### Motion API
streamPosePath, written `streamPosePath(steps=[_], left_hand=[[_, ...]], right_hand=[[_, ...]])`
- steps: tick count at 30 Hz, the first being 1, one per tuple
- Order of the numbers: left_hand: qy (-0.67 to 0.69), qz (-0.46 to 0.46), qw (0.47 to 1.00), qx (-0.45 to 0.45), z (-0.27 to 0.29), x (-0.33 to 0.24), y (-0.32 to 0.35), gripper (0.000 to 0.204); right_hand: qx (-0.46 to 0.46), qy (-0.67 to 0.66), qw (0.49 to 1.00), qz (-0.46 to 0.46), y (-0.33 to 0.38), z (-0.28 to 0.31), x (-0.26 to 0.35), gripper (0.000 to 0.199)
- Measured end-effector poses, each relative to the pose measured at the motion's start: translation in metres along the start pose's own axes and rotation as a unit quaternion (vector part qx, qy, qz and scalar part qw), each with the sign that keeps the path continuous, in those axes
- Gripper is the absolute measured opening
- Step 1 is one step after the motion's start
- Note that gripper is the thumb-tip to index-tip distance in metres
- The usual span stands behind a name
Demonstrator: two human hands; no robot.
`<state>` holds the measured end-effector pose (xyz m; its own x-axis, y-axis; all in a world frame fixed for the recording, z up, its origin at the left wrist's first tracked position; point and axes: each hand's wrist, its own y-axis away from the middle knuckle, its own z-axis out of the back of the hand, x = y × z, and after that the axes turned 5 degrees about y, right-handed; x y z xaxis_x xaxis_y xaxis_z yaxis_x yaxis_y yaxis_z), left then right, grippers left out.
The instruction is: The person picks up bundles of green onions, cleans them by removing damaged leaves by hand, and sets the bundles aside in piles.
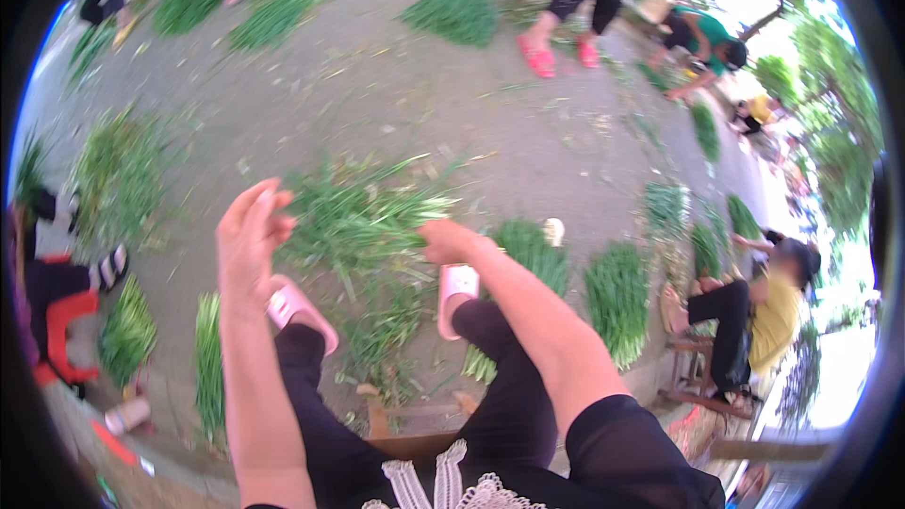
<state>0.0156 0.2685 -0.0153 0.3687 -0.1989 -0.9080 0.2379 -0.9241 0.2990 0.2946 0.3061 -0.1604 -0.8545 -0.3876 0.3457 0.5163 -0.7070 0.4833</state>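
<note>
Grey paved ground (pixel 358 94) extends across the outdoor work area and is littered with leaf scraps and pale fragments. Trees (pixel 839 132) stand along the right edge, beside a bright background. Other people sit around the area: one in a yellow top (pixel 775 325) occupies a wooden stool (pixel 686 368) at the right; one in a green top (pixel 705 33) bends forward at the upper right; a red stool (pixel 68 320) stands at the left edge. Sheaves of green stalks lie at intervals on the ground, including a broad sheaf (pixel 617 302) at the right, a nearer sheaf (pixel 533 253) and a narrow sheaf (pixel 209 358) beside the left forearm.

Central item: a loose pile of green stalks (pixel 353 212). Its leaves are long, thin and tangled, pointing in several directions. Pale, whitish-green stalk ends show at its right side. Loose greenery (pixel 382 320) lies below the pile, between two pink slippers (pixel 304 313).

Position relative to the hands: the pile lies on the ground, between the hands in the view and ahead of the slippers. Left hand (pixel 253 228): raised at the left side of the pile, fingers loosely bent, released. Right hand (pixel 451 239): placed at the pale stalk ends, back of the hand uppermost. Its fingertips are hidden; whether they grasp stalks or only touch them cannot be determined.
</note>
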Motion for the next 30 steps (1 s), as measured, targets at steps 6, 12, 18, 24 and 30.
streamPosePath(steps=[6,12,18,24,30], left_hand=[[-0.040,0.010,0.999,0.021,-0.004,0.008,0.004,0.026],[-0.257,0.044,0.939,0.225,-0.021,0.022,0.011,0.034],[-0.049,0.050,0.929,0.364,-0.041,0.059,0.017,0.065],[-0.033,0.119,0.965,0.233,-0.073,0.042,0.022,0.057],[-0.101,-0.004,0.965,0.240,-0.054,0.054,0.004,0.051]], right_hand=[[-0.073,-0.183,0.979,-0.046,0.077,0.101,0.035,0.017],[-0.149,-0.566,0.808,-0.072,0.112,0.104,0.069,0.012],[-0.062,-0.725,0.684,0.043,0.087,0.089,0.116,0.009],[-0.041,-0.667,0.741,0.062,0.062,0.073,0.118,0.021],[-0.108,-0.669,0.733,0.057,0.070,0.084,0.105,0.022]])
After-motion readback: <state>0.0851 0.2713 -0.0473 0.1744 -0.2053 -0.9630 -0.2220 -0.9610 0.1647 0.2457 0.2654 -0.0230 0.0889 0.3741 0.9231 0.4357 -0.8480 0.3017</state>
